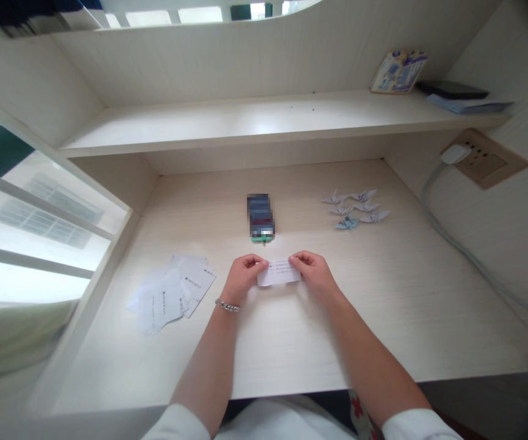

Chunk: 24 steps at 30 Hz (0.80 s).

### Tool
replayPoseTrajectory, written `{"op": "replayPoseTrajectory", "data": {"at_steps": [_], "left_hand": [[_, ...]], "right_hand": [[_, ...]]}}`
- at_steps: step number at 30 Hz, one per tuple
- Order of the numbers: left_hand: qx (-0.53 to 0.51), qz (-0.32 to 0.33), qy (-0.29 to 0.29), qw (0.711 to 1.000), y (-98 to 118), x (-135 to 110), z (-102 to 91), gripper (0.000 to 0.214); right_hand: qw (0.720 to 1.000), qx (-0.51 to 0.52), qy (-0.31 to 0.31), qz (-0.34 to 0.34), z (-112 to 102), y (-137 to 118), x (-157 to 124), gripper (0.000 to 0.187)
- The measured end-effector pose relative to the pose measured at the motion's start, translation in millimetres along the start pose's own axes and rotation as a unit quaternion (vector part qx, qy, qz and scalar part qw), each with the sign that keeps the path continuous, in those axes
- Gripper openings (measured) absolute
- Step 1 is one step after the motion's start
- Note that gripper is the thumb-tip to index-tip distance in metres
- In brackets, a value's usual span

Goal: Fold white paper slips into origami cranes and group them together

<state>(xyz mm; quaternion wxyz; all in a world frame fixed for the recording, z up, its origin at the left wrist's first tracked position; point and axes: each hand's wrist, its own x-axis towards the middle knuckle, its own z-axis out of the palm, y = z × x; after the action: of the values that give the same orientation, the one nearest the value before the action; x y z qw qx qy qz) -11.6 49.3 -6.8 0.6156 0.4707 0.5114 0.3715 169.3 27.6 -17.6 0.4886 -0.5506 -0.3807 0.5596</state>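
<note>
A small white sheet of paper (279, 274) with printed lines is stretched between my two hands, low over the desk. My left hand (242, 275), with a chain bracelet on its wrist, pinches the left end between thumb and fingers. At the opposite end, my right hand (314, 272) pinches the paper the same way. Just beyond the hands lies a phone (260, 215), its screen blurred. Several folded paper cranes (355, 206) are grouped at the right, one of them bluish (347, 223). To the left rests a loose pile of printed paper sheets (167, 296).
The pale desk (286, 354) has a raised shelf (227, 125) along its back. A patterned packet (399, 72) and a dark flat item (454, 90) sit on the shelf's right end. From a wall socket (486, 159), a cable (470, 256) runs down the right side.
</note>
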Motion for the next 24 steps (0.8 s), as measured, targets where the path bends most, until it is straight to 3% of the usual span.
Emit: {"op": "replayPoseTrajectory", "data": {"at_steps": [6,12,14,17,19,24], "left_hand": [[0.147,0.035,-0.100,0.983,9.4,-7.5,1.3,0.015],[0.121,-0.010,-0.123,0.985,9.1,-5.3,-7.1,0.012],[0.108,-0.002,-0.103,0.989,9.1,-4.3,-8.6,0.012],[0.112,0.026,-0.063,0.991,9.4,-5.5,-2.6,0.017],[0.136,0.038,-0.079,0.987,9.5,-7.7,3.8,0.020],[0.197,0.060,-0.106,0.973,10.5,-11.0,8.8,0.018]], "right_hand": [[0.994,-0.088,-0.065,-0.006,-2.3,-0.5,-1.6,0.027],[0.998,-0.028,0.059,0.006,-21.7,-5.2,4.5,0.030],[0.998,-0.023,0.065,0.014,-25.9,-5.7,5.8,0.031],[0.998,-0.054,0.018,0.014,-18.7,-4.3,3.3,0.030],[0.997,-0.079,-0.023,0.002,-8.6,-2.6,0.1,0.027],[0.994,-0.108,-0.017,-0.012,2.7,-0.1,-2.3,0.025]]}}
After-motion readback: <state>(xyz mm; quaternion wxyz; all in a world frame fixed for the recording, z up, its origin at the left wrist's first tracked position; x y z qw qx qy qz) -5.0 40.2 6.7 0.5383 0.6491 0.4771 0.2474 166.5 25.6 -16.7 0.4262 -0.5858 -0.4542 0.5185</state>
